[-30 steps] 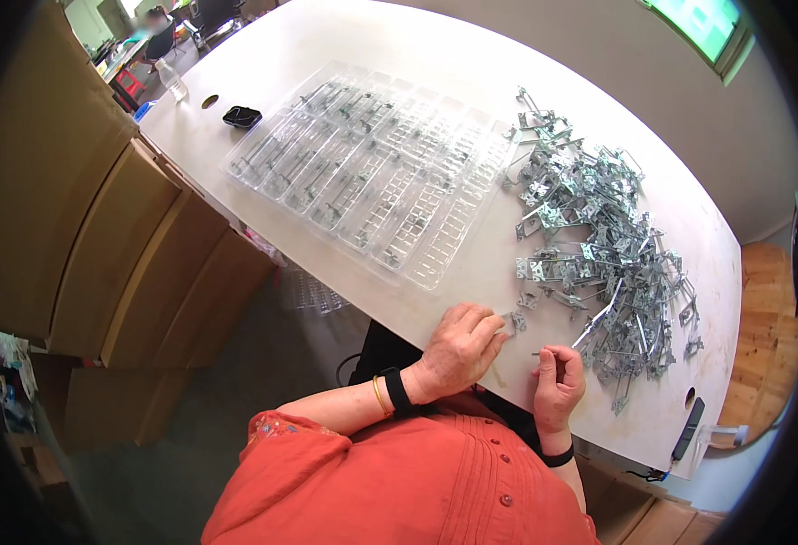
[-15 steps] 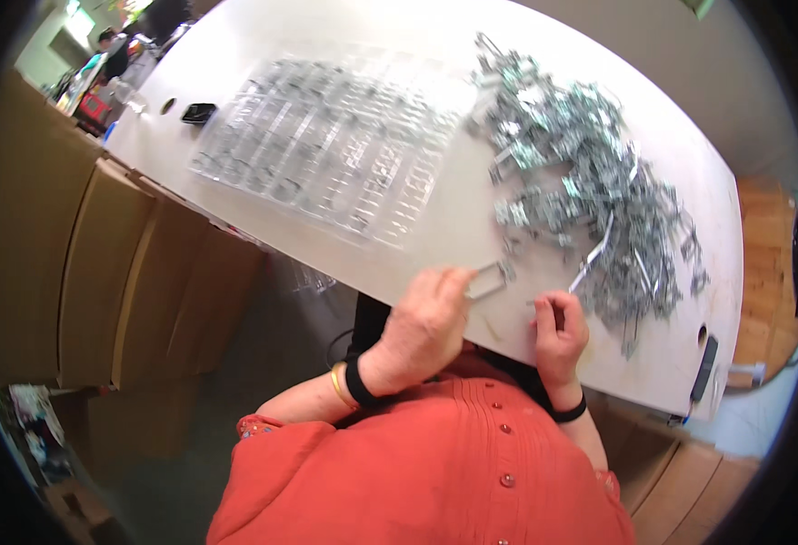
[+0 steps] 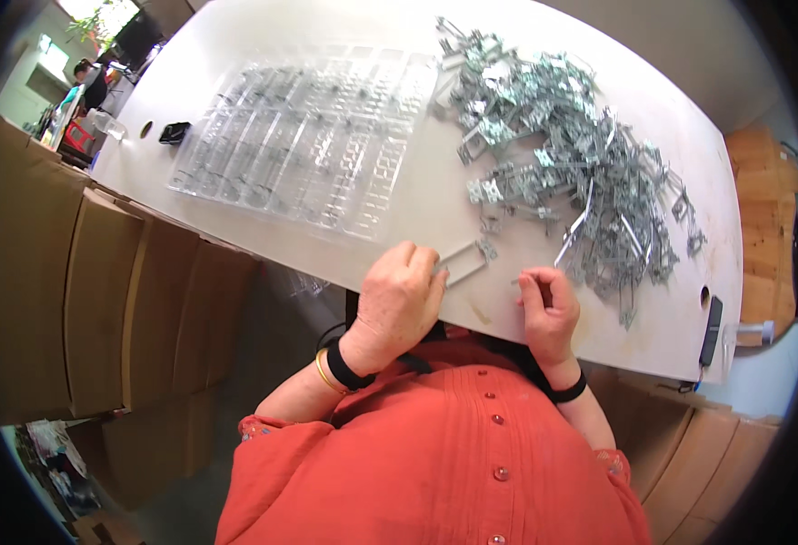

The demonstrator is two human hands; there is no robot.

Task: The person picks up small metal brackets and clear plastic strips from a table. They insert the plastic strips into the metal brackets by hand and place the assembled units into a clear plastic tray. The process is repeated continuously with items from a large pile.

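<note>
My left hand, at the table's near edge, has its fingers closed on one end of a narrow rectangular metal bracket. The bracket's far end, with a small fitting, points up and right toward a loose pile of similar grey metal parts. To the right, my right hand is closed in a pinch. A tiny tip of something thin shows at its fingertips, too small to name. A clear plastic tray with rows of slots lies beyond my left hand, and small parts show in many slots.
The white table has a curved far edge. A small black object lies left of the tray. Cardboard boxes stand along the left side. A black bar-shaped object sits at the right edge, near a wooden stool. A person sits far back left.
The whole view has shifted, so the table and tray sit a little farther left. Both hands keep nearly the same places over the table, and the left still holds the bracket.
</note>
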